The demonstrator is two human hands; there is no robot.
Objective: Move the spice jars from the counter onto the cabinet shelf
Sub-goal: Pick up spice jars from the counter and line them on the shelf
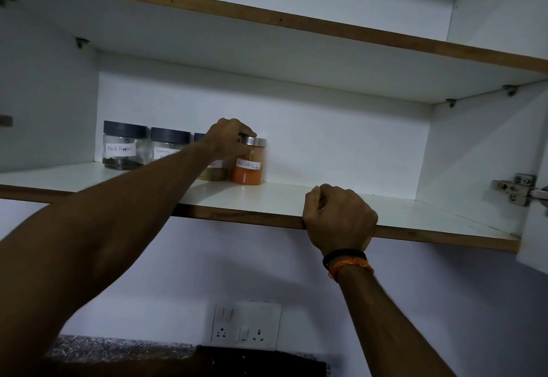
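Orange powder fills the chilli jar (248, 166), which stands on the shelf (281, 199) with a silver lid. The left hand (228, 138) reaches in and holds that lid from above, fingers curled round it. Three more jars stand in a row to its left: the pepper jar (123, 147), the garam jar (167, 147), and a third jar (212, 170) partly hidden behind the arm. The right hand (339, 216) grips the front edge of the shelf, fingers curled over it. It wears wrist bands (347, 262). Below, a switch plate (246, 326) sits on the wall above the table (118, 350).
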